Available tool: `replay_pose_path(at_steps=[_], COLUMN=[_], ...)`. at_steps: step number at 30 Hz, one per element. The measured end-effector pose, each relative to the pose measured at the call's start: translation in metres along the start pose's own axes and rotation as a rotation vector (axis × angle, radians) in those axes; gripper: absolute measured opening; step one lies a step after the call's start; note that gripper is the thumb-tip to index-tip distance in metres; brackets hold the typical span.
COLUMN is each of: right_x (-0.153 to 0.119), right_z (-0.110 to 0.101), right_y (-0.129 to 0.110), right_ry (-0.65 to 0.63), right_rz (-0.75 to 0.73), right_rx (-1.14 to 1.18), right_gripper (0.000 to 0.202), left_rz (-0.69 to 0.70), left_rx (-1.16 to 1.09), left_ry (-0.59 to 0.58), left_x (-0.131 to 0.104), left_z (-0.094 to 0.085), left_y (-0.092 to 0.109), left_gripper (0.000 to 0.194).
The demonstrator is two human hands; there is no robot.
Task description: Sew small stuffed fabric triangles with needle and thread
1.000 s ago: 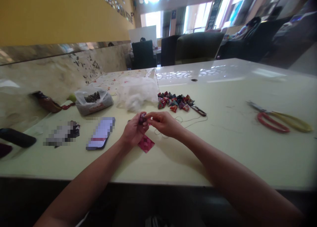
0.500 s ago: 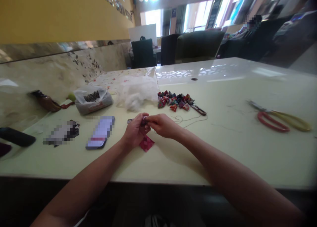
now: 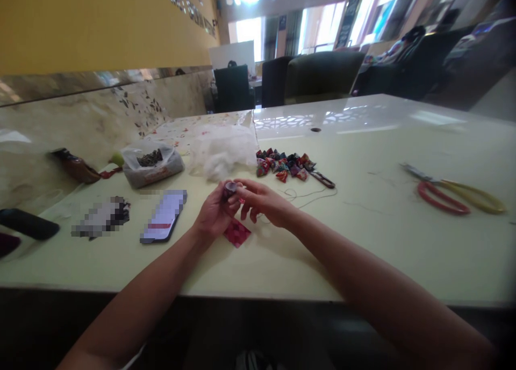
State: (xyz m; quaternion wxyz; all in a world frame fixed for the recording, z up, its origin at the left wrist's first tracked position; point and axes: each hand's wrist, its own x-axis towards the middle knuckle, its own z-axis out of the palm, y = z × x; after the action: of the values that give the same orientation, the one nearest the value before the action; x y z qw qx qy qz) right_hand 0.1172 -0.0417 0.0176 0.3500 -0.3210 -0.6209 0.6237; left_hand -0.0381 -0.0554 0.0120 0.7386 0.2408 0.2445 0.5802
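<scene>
My left hand (image 3: 210,213) is closed round a small dark purple fabric pouch (image 3: 230,189), whose rounded opening faces up. My right hand (image 3: 264,202) meets it from the right, thumb and forefinger pinching the pouch's edge while the other fingers curl loosely below. Under the hands a red-pink patterned fabric square (image 3: 238,234) lies on the table. Just beyond them is a heap of small stuffed fabric pieces (image 3: 284,163) in mixed prints. Thread (image 3: 310,198) trails on the table beside small thread snips (image 3: 323,180).
White stuffing in a clear plastic bag (image 3: 221,155) and a bag of dark grains (image 3: 151,165) stand behind. A phone (image 3: 165,214) lies to the left. Large scissors (image 3: 451,192) with red and yellow handles lie right. A person (image 3: 407,44) sits in the background.
My right hand has opened out from a tight pinch, its lower fingers spreading. The pouch has turned so that its round opening now shows.
</scene>
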Motion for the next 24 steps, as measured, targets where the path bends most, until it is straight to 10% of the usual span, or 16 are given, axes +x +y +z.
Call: replay_pose_path(at_steps=[12, 24], right_x=[-0.004, -0.004], right_z=[-0.025, -0.011], right_y=[-0.019, -0.011], right_ry=[0.232, 0.089], right_rz=[-0.274, -0.263], right_rx=[0.067, 0.201], right_gripper=[0.023, 0.028], left_rz=[0.103, 0.152], left_rx=[0.065, 0.136], left_ry=[0.11, 0.045], left_x=[0.01, 0.008], left_z=[-0.012, -0.015], left_y=[0.007, 0.0], left_gripper=[0.013, 0.009])
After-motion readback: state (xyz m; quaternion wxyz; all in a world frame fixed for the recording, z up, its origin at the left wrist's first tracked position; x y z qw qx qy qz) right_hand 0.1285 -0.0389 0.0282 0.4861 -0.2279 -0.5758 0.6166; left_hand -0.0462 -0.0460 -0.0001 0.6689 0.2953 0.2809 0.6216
